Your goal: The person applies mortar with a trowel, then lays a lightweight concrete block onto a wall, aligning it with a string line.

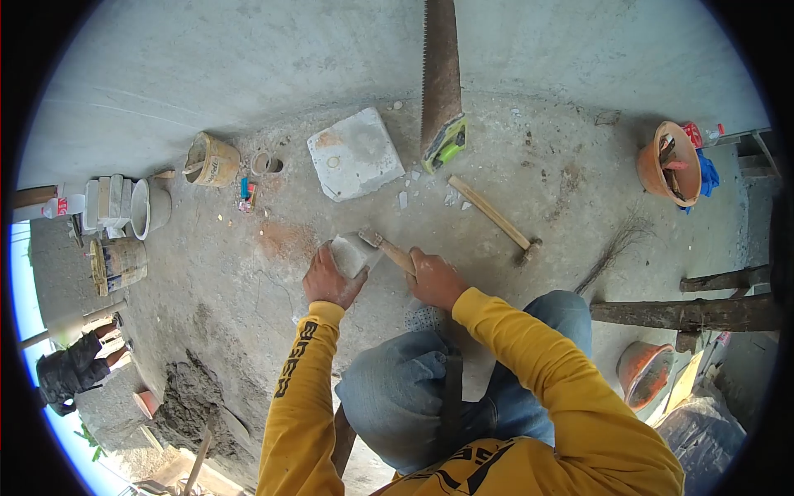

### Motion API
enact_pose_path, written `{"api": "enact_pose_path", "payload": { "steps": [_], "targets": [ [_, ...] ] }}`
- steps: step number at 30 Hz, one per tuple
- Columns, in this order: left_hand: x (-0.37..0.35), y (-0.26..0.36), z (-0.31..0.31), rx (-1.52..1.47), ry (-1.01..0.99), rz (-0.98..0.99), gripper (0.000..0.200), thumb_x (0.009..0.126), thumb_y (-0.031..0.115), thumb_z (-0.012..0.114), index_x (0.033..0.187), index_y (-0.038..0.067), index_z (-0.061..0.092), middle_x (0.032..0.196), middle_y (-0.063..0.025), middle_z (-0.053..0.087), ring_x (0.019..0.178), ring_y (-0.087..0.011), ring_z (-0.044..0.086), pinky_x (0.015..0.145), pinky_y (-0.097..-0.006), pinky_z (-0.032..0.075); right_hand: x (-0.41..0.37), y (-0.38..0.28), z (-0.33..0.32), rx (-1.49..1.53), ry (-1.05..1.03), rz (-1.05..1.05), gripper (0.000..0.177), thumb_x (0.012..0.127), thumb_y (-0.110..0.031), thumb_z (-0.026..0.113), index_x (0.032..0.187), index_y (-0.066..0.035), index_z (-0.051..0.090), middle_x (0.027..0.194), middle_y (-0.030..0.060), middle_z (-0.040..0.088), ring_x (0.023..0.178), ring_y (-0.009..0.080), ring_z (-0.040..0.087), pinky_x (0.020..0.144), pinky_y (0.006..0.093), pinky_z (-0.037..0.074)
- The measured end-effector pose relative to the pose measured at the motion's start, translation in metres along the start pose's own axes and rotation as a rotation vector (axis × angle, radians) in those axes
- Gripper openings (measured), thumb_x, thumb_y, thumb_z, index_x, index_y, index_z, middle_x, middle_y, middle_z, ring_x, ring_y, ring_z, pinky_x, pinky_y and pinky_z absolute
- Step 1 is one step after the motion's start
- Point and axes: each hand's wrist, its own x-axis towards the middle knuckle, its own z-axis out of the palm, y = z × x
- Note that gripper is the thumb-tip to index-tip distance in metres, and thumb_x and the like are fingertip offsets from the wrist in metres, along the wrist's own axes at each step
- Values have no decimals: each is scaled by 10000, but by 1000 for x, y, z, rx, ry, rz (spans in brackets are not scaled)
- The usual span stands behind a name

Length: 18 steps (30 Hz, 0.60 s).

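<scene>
My left hand [325, 279] is wrapped round the left side of a pale grey block [351, 256], holding it tilted above the floor. In my right hand [437, 282] is a wooden-handled tool [399, 255] with a short, dusty head. That head lies right at the block's upper right corner; its exact kind I cannot tell. Beyond my hands a larger white block [356, 155] lies flat on the concrete. A hammer [494, 215] with a long wooden handle rests to the right, and a handsaw [442, 91] leans on the wall.
Buckets [211, 160] and stacked blocks [109, 201] stand at the left. An orange tub [672, 164] holds tools at the far right. Wet mortar [198, 397] is heaped lower left, near a person [74, 368] in dark clothes. Wooden poles [686, 314] jut in from the right.
</scene>
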Motion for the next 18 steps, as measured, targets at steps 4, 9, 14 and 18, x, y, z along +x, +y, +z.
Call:
{"api": "enact_pose_path", "payload": {
  "steps": [4, 9, 14, 18],
  "targets": [
    [1, -1, 1, -18, 27, 32, 953, 764, 517, 853, 1461, 14, 441, 1356, -232, 619, 1245, -409, 632, 1049, -496, 515, -8, 1, -22, 127, 102, 76, 499, 999, -328, 665, 1301, 50, 544, 1012, 334, 710, 959, 497, 717, 880, 528, 585],
    [1, 0, 0, -4, 11, 15, 943, 775, 521, 843, 1455, 6, 441, 1354, -234, 620, 1246, -408, 633, 1057, -492, 513, -12, -18, -22, 196, 288, -18, 493, 984, -340, 675, 1239, 61, 545, 1009, 356, 693, 978, 535, 691, 877, 560, 561],
    [6, 0, 0, -11, 1, 12, 959, 769, 515, 852, 1466, 7, 431, 1365, -236, 618, 1254, -409, 630, 1061, -490, 511, 2, 1, -13, 105, 49, 34, 434, 998, -312, 659, 1253, 26, 562, 992, 329, 716, 939, 507, 718, 868, 553, 584],
    [3, 0, -1, -14, -8, 7, 964, 772, 519, 850, 1476, 17, 423, 1383, -236, 612, 1268, -403, 626, 1071, -490, 508, -12, -30, -36, 196, 167, -12, 461, 987, -326, 669, 1239, 42, 554, 990, 352, 700, 949, 522, 702, 865, 557, 572]
  ]
}}
